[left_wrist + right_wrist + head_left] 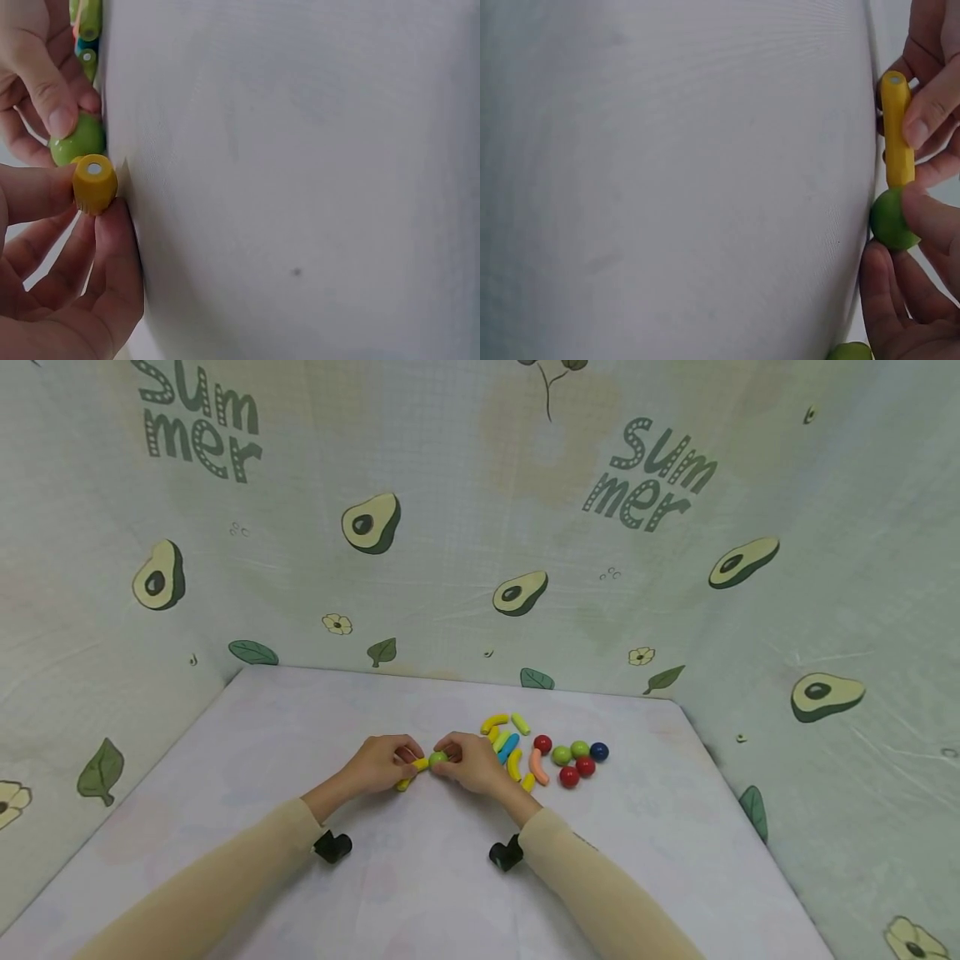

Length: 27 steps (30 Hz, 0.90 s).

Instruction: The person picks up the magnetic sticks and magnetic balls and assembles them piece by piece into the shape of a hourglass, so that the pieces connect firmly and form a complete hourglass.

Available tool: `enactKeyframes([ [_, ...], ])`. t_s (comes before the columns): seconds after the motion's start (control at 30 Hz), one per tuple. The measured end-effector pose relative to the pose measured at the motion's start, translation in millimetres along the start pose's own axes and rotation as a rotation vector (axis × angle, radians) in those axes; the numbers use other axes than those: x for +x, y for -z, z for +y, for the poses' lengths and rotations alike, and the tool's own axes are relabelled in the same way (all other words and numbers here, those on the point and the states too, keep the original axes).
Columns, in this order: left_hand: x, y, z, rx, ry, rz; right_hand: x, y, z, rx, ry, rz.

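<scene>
My left hand pinches a yellow rod between thumb and fingers. A small pale disc shows in the rod's end in both wrist views. My right hand holds a green ball in its thumb and fingertips. In the right wrist view, the ball meets one end of the rod. Another yellow part shows below the left thumb; whether it belongs to the same rod I cannot tell. Both hands are low over the white tabletop, left of the loose pieces.
Right of the right hand lie a blue rod, a salmon curved rod, and several yellow and light green rods. Beyond them are red balls, green balls and a dark blue ball. A printed cloth walls the back and sides.
</scene>
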<state>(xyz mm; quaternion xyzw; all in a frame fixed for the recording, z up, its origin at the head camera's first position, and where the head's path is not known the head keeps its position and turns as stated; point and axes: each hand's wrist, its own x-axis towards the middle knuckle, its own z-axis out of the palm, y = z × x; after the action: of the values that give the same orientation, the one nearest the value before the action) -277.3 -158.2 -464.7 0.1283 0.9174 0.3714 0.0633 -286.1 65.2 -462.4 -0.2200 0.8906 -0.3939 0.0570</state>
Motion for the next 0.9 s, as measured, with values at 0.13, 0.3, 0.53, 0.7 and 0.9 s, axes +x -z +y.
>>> enactKeyframes([
  [0.13,0.4,-2.0,0.1,-0.003,0.000,0.002,-0.3,0.3,-0.7,0.011,-0.006,0.005],
  [0.3,-0.6,-2.7,2.2,0.011,0.005,0.000,-0.2,1.8,0.9,-0.008,0.020,-0.022],
  [0.53,-2.0,-4.4,1.2,0.014,-0.011,-0.002,-1.4,3.8,2.5,-0.005,0.032,-0.042],
  [0.7,-1.3,-5.6,1.0,0.001,-0.003,-0.001,-0.6,3.6,4.6,0.007,0.014,-0.008],
  [0.9,-2.7,-5.6,4.3,-0.043,0.026,-0.013,0.3,4.3,5.9,0.010,0.012,0.019],
])
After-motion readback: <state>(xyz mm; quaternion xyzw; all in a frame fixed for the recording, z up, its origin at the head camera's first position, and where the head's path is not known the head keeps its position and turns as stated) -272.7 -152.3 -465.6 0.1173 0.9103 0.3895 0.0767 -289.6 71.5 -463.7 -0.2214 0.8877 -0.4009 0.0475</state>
